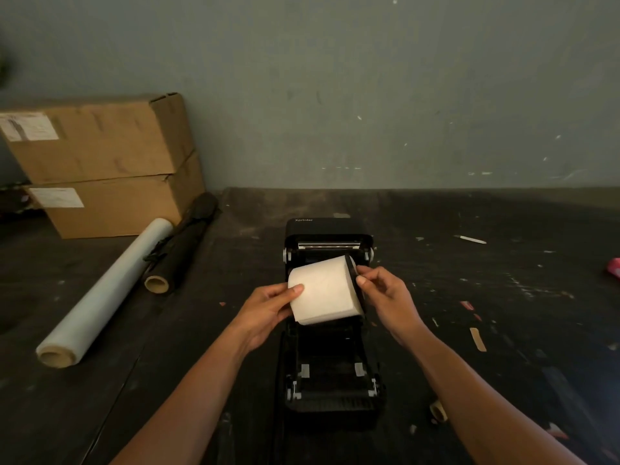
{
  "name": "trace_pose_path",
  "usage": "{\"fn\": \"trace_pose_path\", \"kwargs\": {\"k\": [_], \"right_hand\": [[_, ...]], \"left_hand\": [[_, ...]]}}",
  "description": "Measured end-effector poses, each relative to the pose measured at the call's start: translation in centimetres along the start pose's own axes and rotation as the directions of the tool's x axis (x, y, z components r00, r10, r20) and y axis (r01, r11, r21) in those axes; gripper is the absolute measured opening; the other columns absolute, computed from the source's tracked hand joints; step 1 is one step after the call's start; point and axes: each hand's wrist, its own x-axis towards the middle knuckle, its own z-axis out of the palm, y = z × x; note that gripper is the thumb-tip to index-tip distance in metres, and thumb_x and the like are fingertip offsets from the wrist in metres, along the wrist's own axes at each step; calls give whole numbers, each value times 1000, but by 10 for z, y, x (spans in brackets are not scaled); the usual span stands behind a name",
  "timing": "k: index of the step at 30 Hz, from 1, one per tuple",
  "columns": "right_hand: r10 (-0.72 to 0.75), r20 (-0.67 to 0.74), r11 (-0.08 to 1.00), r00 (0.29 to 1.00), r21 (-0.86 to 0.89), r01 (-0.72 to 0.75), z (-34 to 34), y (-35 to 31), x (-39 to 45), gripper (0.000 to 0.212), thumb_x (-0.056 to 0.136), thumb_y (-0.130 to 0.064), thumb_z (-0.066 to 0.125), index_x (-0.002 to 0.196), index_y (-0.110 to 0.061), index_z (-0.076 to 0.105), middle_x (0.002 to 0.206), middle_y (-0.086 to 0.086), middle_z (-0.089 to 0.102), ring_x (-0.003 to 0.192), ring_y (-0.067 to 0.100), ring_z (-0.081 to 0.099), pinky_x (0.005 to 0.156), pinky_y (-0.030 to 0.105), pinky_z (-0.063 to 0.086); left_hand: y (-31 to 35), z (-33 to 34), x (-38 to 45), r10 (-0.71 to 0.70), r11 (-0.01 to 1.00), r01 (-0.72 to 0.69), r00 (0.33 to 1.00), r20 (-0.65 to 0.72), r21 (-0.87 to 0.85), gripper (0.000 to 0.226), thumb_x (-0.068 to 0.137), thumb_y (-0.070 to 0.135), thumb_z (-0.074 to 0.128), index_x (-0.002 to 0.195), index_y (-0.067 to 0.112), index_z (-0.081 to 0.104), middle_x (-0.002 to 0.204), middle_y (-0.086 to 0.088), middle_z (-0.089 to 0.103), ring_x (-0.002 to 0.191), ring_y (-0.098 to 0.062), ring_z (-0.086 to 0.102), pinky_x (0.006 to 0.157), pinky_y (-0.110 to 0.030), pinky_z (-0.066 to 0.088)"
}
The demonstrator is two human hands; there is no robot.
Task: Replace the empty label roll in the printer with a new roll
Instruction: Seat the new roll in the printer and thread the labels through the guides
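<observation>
Both hands are clamped on the new label roll [322,290], left hand [268,307] and right hand [385,297] at its ends, axis crosswise; open printer [330,374] bay is just below fingertips.

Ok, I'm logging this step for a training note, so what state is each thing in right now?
Black label printer: lid open, roll bay empty.
White label roll: full, tilted, held above the bay, black holder piece on its right end.
Left hand: gripping the roll's left end.
Right hand: pinching the holder end.
Clear plastic film roll: lying flat on the table.
Two brown cardboard boxes: stacked, closed.
Small cardboard core: bare, beside the printer.
</observation>
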Motion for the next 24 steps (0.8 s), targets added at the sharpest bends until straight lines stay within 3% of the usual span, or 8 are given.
{"fn": "trace_pose_path", "kwargs": {"k": [6, 11, 14, 20, 24], "right_hand": [[45, -27, 973, 999, -227, -50, -1, 23, 6, 11, 91, -22, 57, 88, -32, 61, 95, -8, 66, 91, 6, 63, 74, 22, 47], [130, -32, 925, 991, -356, -133, -1, 44, 9, 10, 93, -21, 54, 97, -24, 62, 91, -6, 65, 89, 2, 61, 69, 13, 41], [155, -27, 911, 988, -384, -153, -2, 52, 10, 15, 94, -20, 53, 104, -19, 64, 91, -6, 64, 86, 2, 60, 65, 13, 41], [225, 18, 912, 974, -356, -204, -1, 64, 12, 27, 91, -15, 57, 118, -12, 62, 111, 3, 68, 98, 9, 61, 81, 20, 44], [228, 37, 884, 973, -427, -192, -1, 68, 14, 34, 90, -12, 60, 123, -11, 59, 121, 5, 65, 109, 13, 60, 89, 22, 44]], "left_hand": [[-14, 0, 8, 20, 985, -10, 998, -54, 170, 34, 79, 26, 71, 111, 12, 70, 106, -1, 75, 100, -11, 68, 77, -19, 56], [-30, 4, 19, 33, 939, 1, 995, -94, 343, 34, 87, 26, 66, 119, 13, 66, 110, 0, 73, 103, -12, 67, 91, -27, 51], [-36, 1, 21, 19, 892, 25, 995, -94, 451, 36, 87, 32, 66, 121, 20, 65, 110, 6, 72, 102, -7, 65, 87, -23, 48], [-43, -3, 22, 19, 847, 42, 994, -110, 530, 36, 89, 34, 63, 124, 23, 62, 110, 8, 70, 102, -4, 64, 85, -20, 47], [-47, -5, 21, 24, 819, 47, 993, -116, 571, 37, 89, 38, 62, 125, 28, 61, 107, 14, 69, 100, 1, 62, 82, -17, 46]]}}
